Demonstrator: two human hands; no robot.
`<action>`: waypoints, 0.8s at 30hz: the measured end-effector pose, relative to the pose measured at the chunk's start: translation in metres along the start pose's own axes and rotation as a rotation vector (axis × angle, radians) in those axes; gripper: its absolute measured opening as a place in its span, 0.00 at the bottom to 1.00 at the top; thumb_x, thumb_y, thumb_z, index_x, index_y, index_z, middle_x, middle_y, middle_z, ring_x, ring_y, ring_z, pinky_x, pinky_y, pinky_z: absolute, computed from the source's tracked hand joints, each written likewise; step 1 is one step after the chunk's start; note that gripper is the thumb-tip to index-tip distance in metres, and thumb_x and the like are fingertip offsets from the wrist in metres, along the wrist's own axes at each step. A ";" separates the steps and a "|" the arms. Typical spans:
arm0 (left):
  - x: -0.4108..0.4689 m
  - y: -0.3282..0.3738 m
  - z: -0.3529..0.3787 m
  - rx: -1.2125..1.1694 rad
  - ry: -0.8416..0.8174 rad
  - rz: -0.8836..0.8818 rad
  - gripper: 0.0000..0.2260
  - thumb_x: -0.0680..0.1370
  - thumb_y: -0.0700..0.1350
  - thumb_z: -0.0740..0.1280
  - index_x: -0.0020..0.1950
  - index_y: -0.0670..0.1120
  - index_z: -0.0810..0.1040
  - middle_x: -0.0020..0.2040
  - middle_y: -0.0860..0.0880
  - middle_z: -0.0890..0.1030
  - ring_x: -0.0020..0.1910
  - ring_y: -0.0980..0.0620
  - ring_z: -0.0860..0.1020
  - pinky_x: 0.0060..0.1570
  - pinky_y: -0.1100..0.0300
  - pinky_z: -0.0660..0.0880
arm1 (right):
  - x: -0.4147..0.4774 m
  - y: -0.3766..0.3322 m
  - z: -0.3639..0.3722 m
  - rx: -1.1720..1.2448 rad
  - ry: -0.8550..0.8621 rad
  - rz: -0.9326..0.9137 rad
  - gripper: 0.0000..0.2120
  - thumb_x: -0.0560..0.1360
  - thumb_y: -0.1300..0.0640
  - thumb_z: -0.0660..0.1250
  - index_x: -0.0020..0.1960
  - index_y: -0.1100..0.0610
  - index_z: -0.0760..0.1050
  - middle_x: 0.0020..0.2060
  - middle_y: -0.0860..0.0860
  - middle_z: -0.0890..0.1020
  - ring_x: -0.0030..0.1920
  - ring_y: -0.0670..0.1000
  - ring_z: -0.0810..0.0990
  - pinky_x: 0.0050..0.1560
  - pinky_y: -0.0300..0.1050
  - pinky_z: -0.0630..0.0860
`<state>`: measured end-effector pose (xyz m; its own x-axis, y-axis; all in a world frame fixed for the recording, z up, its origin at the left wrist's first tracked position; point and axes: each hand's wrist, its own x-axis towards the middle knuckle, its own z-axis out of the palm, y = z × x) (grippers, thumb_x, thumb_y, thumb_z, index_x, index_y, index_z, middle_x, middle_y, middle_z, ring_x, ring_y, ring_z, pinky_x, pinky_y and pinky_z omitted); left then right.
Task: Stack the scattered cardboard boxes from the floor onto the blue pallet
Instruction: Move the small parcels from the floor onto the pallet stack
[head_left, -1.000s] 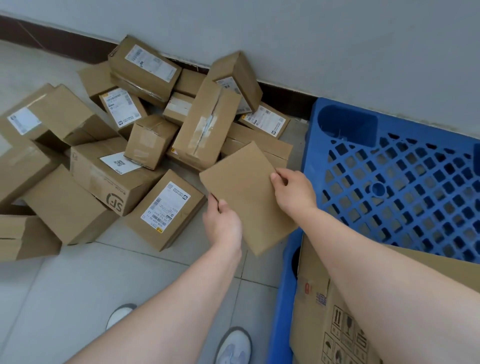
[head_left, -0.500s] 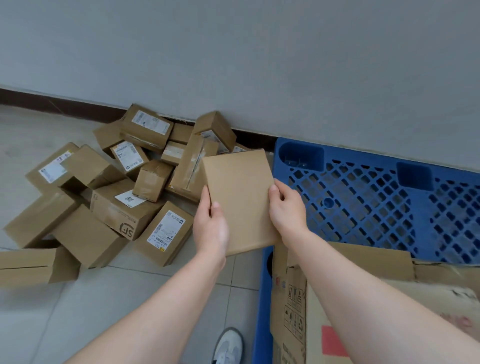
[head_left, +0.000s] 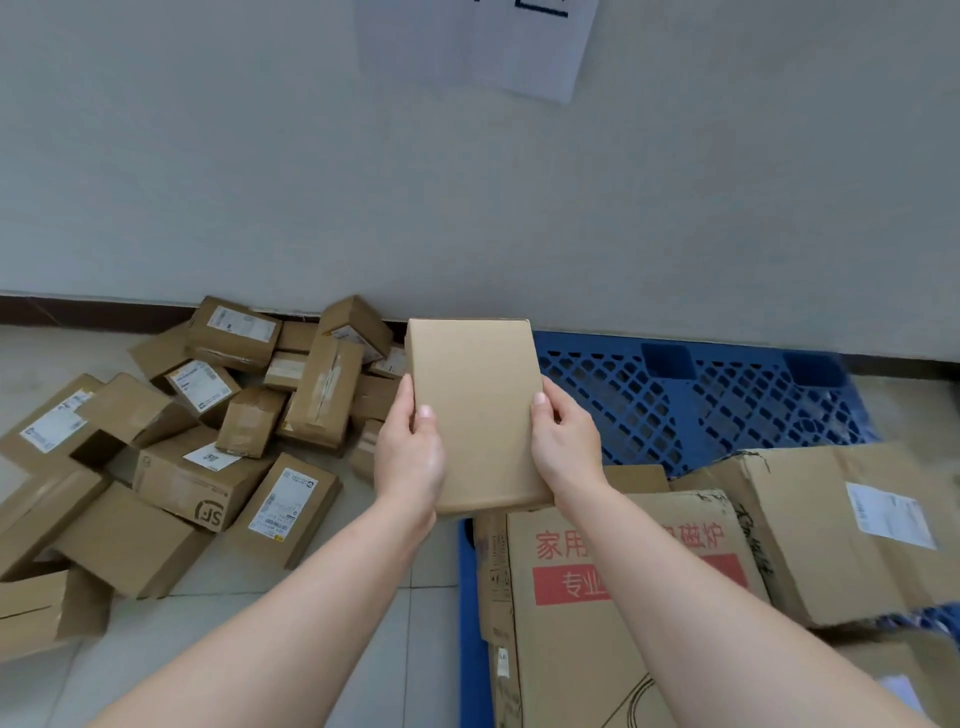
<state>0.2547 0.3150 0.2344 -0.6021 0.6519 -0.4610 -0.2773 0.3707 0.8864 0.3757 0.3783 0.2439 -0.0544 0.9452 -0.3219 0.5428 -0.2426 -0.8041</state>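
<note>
both hands, left hand (head_left: 410, 457) + right hand (head_left: 563, 449), clamped on plain box (head_left: 475, 410) (edges pinched), set flat on bare blue pallet (head_left: 675, 410) grid, tight against big boxes (head_left: 649, 597)

Bare forearms (head_left: 291, 597) — left hand (head_left: 410, 457), right hand (head_left: 563, 452) with short thumbnails (head_left: 425, 411).

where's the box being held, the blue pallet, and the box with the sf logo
held box (head_left: 475, 415), head view, middle of its plain face
blue pallet (head_left: 727, 410), head view, bare lattice of its deck
sf logo box (head_left: 176, 486), head view, side face left of the logo
</note>
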 end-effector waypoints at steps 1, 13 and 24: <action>-0.009 0.004 0.005 0.002 -0.020 0.004 0.20 0.83 0.45 0.53 0.75 0.59 0.63 0.71 0.57 0.70 0.66 0.53 0.72 0.67 0.49 0.70 | -0.004 0.000 -0.011 0.005 0.016 0.001 0.18 0.83 0.51 0.53 0.71 0.46 0.69 0.64 0.42 0.75 0.63 0.46 0.72 0.64 0.46 0.69; -0.121 0.011 0.102 -0.003 -0.099 0.060 0.20 0.83 0.44 0.54 0.74 0.57 0.64 0.66 0.59 0.71 0.60 0.57 0.73 0.61 0.56 0.71 | -0.039 0.041 -0.148 0.041 0.103 -0.030 0.17 0.83 0.53 0.52 0.68 0.46 0.72 0.56 0.41 0.78 0.57 0.46 0.75 0.62 0.47 0.72; -0.250 -0.018 0.215 -0.034 -0.139 0.032 0.21 0.83 0.43 0.52 0.75 0.58 0.63 0.70 0.57 0.70 0.65 0.54 0.71 0.66 0.53 0.69 | -0.072 0.120 -0.300 0.024 0.153 -0.007 0.18 0.82 0.50 0.53 0.70 0.46 0.70 0.64 0.43 0.76 0.64 0.48 0.73 0.67 0.52 0.70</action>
<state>0.5715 0.2879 0.3250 -0.5023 0.7490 -0.4321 -0.2866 0.3272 0.9004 0.6960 0.3467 0.3199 0.0714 0.9687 -0.2376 0.5227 -0.2392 -0.8183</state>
